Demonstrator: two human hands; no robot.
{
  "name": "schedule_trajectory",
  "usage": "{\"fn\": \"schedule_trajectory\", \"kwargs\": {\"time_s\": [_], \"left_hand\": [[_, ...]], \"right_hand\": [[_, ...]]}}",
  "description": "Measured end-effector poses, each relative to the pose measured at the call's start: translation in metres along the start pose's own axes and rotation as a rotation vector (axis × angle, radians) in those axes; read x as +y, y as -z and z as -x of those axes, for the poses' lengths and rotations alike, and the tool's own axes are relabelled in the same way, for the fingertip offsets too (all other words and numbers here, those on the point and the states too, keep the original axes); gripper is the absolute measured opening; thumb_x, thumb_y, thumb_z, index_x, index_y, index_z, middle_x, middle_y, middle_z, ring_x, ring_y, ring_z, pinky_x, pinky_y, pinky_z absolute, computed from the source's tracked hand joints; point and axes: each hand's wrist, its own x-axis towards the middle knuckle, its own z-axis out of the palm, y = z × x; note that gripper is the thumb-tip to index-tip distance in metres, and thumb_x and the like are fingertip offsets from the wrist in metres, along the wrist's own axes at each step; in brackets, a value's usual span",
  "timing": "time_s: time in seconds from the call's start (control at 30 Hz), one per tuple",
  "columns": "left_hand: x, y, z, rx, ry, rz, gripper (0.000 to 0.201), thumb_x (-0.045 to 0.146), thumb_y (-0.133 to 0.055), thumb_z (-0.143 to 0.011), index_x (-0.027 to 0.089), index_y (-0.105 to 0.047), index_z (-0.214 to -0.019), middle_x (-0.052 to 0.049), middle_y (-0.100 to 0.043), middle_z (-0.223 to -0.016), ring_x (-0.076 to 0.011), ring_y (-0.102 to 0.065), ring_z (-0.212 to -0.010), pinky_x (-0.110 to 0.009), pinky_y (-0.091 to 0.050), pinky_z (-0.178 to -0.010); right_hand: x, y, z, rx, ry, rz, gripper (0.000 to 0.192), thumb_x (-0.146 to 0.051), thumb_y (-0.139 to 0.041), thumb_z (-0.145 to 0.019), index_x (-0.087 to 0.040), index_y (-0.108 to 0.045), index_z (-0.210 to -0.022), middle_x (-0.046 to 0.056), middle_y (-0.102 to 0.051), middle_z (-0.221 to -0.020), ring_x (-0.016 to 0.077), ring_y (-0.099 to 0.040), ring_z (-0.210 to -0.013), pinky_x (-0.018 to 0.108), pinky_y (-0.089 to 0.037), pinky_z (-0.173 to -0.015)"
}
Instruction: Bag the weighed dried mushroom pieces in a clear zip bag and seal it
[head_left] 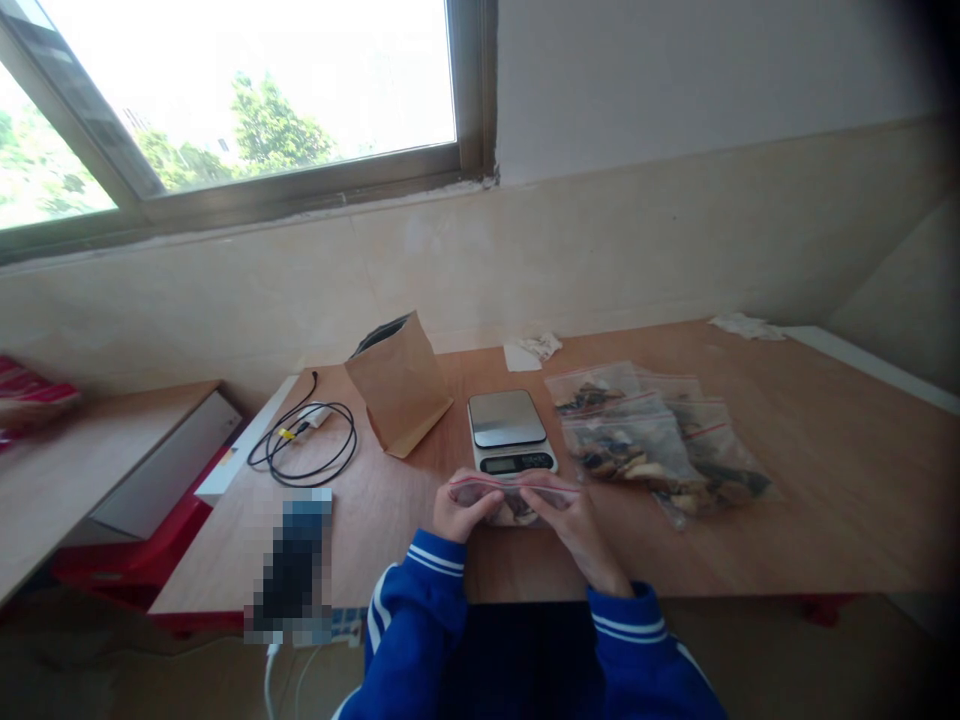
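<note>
Both hands' grip (517, 505) pinching zip bag (514, 492)

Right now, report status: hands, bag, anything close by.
Left hand and right hand both pinch the zip bag along its red seal. Kitchen scale directly behind it, platform bare. Filled zip bags piled to the right, apart.

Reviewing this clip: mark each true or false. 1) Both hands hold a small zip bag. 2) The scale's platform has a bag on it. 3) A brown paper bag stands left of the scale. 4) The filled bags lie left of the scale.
1) True: the left hand and right hand pinch the small zip bag along its top.
2) False: the scale has a bare platform.
3) True: the brown paper bag stands left of it.
4) False: the filled bags lie to its right.
</note>
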Motion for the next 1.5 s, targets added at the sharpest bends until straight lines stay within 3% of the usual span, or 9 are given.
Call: {"fn": "schedule_trajectory", "kwargs": {"time_s": [0.27, 0.67, 0.87, 1.03, 1.2, 1.33, 1.5], "left_hand": [[0.001, 0.001, 0.0, 0.025, -0.041, -0.042, 0.022, 0.036, -0.074, -0.071, 0.015, -0.074, -0.079, -0.008, -0.069, -0.079, -0.0191, -0.064, -0.074, -0.03, -0.052, -0.068], [0.002, 0.002, 0.0, 0.061, -0.087, -0.079, 0.02, 0.034, -0.073, -0.072, 0.014, -0.072, -0.076, -0.008, -0.068, -0.079, -0.0179, -0.064, -0.075, -0.029, -0.052, -0.07], [0.001, 0.0, 0.0, 0.06, -0.031, -0.027, 0.023, 0.034, -0.073, -0.072, 0.013, -0.069, -0.079, -0.007, -0.069, -0.079, -0.0164, -0.064, -0.072, -0.027, -0.052, -0.067], [-0.001, 0.0, 0.001, 0.08, -0.036, -0.016, 0.023, 0.034, -0.074, -0.071, 0.013, -0.071, -0.081, -0.008, -0.07, -0.077, -0.0172, -0.064, -0.071, -0.028, -0.052, -0.066], [0.002, 0.001, 0.001, 0.133, -0.065, -0.074, 0.02, 0.034, -0.075, -0.068, 0.015, -0.074, -0.072, -0.007, -0.068, -0.072, -0.0167, -0.063, -0.068, -0.028, -0.05, -0.064], [0.004, 0.003, 0.0, 0.145, -0.05, -0.045, 0.019, 0.034, -0.078, -0.065, 0.016, -0.073, -0.065, -0.006, -0.067, -0.068, -0.0151, -0.06, -0.063, -0.027, -0.048, -0.061], [0.002, 0.005, -0.001, 0.194, 0.037, 0.034, 0.024, 0.036, -0.08, -0.059, 0.014, -0.069, -0.058, -0.003, -0.064, -0.06, -0.0128, -0.056, -0.055, -0.025, -0.044, -0.054]], "right_hand": [[-0.006, -0.013, 0.0, -0.009, 0.056, -0.012, 0.02, -0.037, -0.068, -0.077, -0.021, -0.07, -0.088, 0.004, -0.07, -0.086, 0.0214, -0.065, -0.085, 0.034, -0.052, -0.081], [0.005, -0.025, -0.003, 0.139, 0.181, 0.09, 0.015, -0.034, -0.068, -0.077, -0.02, -0.069, -0.077, 0.004, -0.066, -0.08, 0.0195, -0.063, -0.08, 0.033, -0.051, -0.077], [0.01, -0.035, -0.003, 0.261, 0.225, 0.15, 0.014, -0.032, -0.067, -0.078, -0.018, -0.067, -0.078, 0.004, -0.065, -0.079, 0.0191, -0.062, -0.078, 0.033, -0.051, -0.074], [0.011, -0.034, -0.002, 0.214, 0.286, 0.149, 0.014, -0.032, -0.066, -0.081, -0.02, -0.069, -0.076, 0.005, -0.068, -0.086, 0.0205, -0.062, -0.087, 0.037, -0.049, -0.082], [0.006, -0.032, 0.002, 0.209, 0.23, 0.147, 0.019, -0.037, -0.062, -0.084, -0.021, -0.07, -0.079, 0.005, -0.069, -0.086, 0.0214, -0.062, -0.087, 0.038, -0.048, -0.082], [0.007, -0.032, 0.002, 0.221, 0.16, 0.137, 0.035, -0.047, -0.05, -0.089, -0.02, -0.071, -0.083, 0.007, -0.07, -0.087, 0.0235, -0.063, -0.088, 0.039, -0.048, -0.084], [0.01, -0.023, 0.002, 0.093, -0.017, 0.064, 0.056, -0.06, -0.032, -0.091, -0.018, -0.069, -0.096, 0.012, -0.071, -0.099, 0.0267, -0.064, -0.098, 0.038, -0.049, -0.088]]}}
